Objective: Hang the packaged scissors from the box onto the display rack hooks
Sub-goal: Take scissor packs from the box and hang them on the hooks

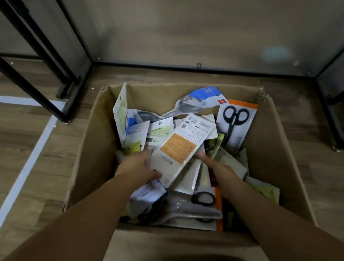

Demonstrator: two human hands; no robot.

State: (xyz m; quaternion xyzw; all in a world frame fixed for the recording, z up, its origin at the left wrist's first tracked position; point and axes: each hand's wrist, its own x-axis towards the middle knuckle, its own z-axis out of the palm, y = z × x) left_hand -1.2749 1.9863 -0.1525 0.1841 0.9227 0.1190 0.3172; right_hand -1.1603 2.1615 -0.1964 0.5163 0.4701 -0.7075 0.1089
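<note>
Both of my hands are down inside the open brown cardboard box (88,159) that stands on the wooden floor (18,147). My left hand (137,166) grips the lower left edge of a white flat package with an orange label (181,148), which lies back side up on top of the pile, with the thumb on its bottom corner. My right hand (218,168) is at the right edge of the same package; its thumb points up beside it, but I cannot tell whether the fingers really hold it or only reach under. Many other packaged scissors fill the box, for example a white and orange card with black scissors (235,123) leaning on the right wall. No display hooks are in view, only black metal frame legs (39,81) behind the box. I judge the task is at an early or middle stage: the box is quite full, so much hanging is left.
</note>
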